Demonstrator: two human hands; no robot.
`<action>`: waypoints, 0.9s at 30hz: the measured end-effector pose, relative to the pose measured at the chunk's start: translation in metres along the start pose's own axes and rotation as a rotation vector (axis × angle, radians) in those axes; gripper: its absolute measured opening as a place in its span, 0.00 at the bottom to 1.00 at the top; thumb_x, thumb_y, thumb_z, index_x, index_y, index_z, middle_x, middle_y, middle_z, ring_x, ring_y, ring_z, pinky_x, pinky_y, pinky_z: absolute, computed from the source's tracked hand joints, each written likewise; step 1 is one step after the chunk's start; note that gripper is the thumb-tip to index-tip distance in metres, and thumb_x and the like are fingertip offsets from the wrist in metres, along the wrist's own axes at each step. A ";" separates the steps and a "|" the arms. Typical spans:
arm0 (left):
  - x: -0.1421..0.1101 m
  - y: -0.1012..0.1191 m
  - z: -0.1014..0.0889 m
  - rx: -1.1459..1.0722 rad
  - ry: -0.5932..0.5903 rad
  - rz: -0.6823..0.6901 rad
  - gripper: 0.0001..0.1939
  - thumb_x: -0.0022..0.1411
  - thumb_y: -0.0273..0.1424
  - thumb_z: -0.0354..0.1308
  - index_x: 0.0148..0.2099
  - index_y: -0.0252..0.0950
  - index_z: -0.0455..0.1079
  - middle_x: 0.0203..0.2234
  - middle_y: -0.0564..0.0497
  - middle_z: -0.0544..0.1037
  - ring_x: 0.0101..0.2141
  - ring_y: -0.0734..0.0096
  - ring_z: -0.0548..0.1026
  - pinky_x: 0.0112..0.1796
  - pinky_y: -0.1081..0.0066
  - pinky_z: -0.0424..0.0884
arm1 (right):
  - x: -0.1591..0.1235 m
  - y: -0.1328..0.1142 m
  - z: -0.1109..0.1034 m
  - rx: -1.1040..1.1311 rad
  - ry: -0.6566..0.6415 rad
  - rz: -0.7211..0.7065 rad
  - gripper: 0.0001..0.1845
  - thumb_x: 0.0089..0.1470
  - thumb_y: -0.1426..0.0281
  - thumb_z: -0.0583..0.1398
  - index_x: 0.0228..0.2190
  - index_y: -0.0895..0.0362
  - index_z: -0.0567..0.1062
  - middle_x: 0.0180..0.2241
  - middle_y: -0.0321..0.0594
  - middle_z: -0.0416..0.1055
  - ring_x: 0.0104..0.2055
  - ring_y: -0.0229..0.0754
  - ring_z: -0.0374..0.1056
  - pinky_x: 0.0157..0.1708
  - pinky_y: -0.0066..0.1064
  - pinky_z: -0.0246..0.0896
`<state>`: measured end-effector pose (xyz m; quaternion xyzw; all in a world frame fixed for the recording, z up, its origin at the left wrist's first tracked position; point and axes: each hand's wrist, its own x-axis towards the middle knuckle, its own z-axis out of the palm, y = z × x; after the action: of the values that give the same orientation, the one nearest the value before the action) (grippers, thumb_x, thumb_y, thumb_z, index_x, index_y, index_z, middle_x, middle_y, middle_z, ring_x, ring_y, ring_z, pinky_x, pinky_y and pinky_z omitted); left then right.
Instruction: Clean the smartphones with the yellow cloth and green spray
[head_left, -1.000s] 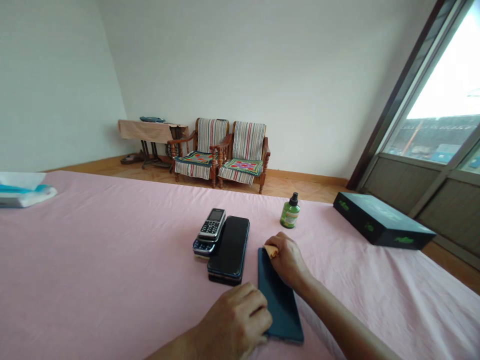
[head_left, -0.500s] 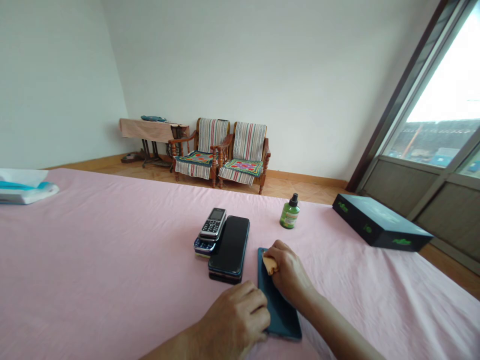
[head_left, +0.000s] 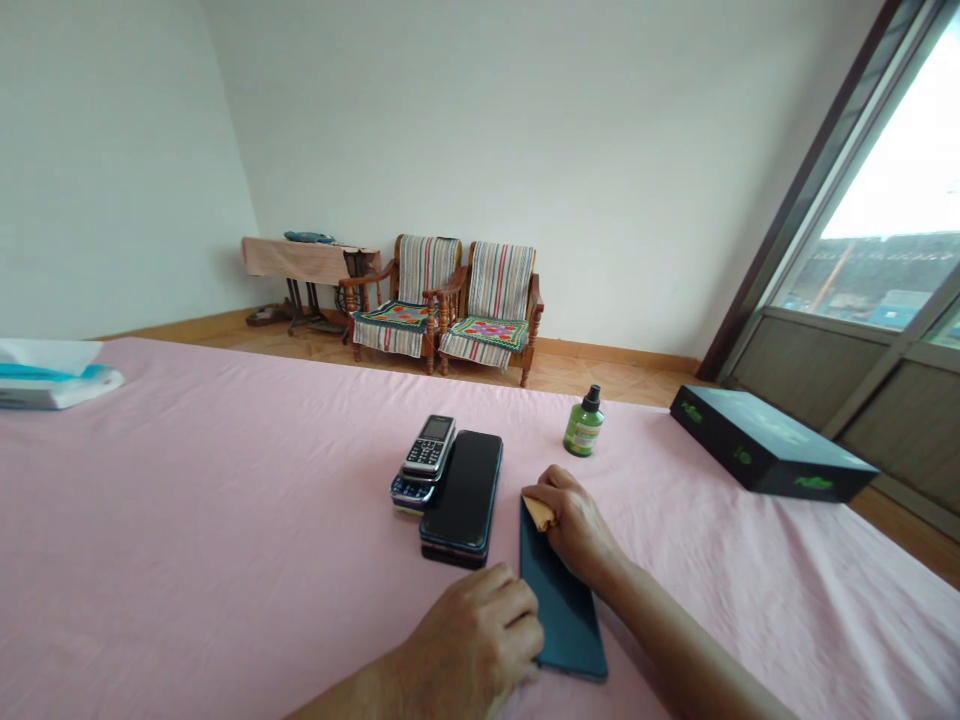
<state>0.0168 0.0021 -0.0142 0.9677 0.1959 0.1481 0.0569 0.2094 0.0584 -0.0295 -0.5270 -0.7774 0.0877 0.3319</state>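
Note:
A dark smartphone (head_left: 561, 600) lies flat on the pink cloth in front of me. My left hand (head_left: 472, 640) is closed on its near left edge and pins it down. My right hand (head_left: 576, 525) rests on the phone's far end, fingers pinched round a small yellow-orange cloth (head_left: 539, 512) pressed to the screen. Just left of the phone is a stack of black smartphones (head_left: 461, 497), and beside that a stack of small keypad phones (head_left: 425, 458).
A green spray bottle (head_left: 583, 424) stands behind my right hand. A dark box with green marks (head_left: 769, 455) lies at the right. A white and teal tissue pack (head_left: 49, 373) sits at the far left. Two striped chairs (head_left: 448, 310) and a small table (head_left: 309, 260) stand by the wall.
My right hand with the cloth slid a little back and forth along the far end of the phone. My left hand kept its hold. The view shifted slightly.

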 end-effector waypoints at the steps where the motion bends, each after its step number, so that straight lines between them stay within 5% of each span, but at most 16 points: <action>1: 0.000 0.000 -0.001 -0.003 -0.008 -0.002 0.07 0.60 0.29 0.65 0.37 0.35 0.68 0.37 0.53 0.75 0.38 0.67 0.70 0.41 0.72 0.66 | -0.002 -0.001 -0.001 -0.002 -0.014 -0.010 0.26 0.36 0.89 0.51 0.32 0.56 0.79 0.31 0.39 0.64 0.37 0.41 0.63 0.37 0.30 0.58; 9: 0.001 0.004 -0.010 -0.129 -0.075 -0.100 0.06 0.62 0.28 0.63 0.39 0.35 0.68 0.40 0.52 0.74 0.42 0.66 0.71 0.44 0.71 0.66 | -0.021 -0.008 -0.004 0.019 -0.079 -0.040 0.27 0.37 0.89 0.50 0.33 0.55 0.78 0.32 0.40 0.64 0.38 0.42 0.61 0.36 0.31 0.57; 16: -0.001 0.003 -0.005 -0.386 0.019 -0.364 0.22 0.52 0.22 0.70 0.45 0.38 0.64 0.43 0.53 0.71 0.46 0.64 0.70 0.48 0.68 0.66 | -0.045 -0.023 -0.013 0.068 -0.144 -0.028 0.27 0.37 0.89 0.52 0.36 0.56 0.78 0.35 0.42 0.66 0.39 0.45 0.61 0.38 0.34 0.57; 27: 0.001 0.002 -0.009 -0.494 0.069 -0.383 0.16 0.56 0.19 0.62 0.43 0.39 0.63 0.42 0.52 0.69 0.44 0.65 0.69 0.45 0.68 0.66 | -0.084 -0.050 -0.016 0.155 -0.238 -0.069 0.19 0.46 0.83 0.58 0.39 0.55 0.77 0.35 0.43 0.68 0.38 0.45 0.63 0.35 0.33 0.60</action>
<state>0.0158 0.0017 -0.0055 0.8645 0.3344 0.2105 0.3106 0.2004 -0.0400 -0.0284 -0.4586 -0.8199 0.1979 0.2797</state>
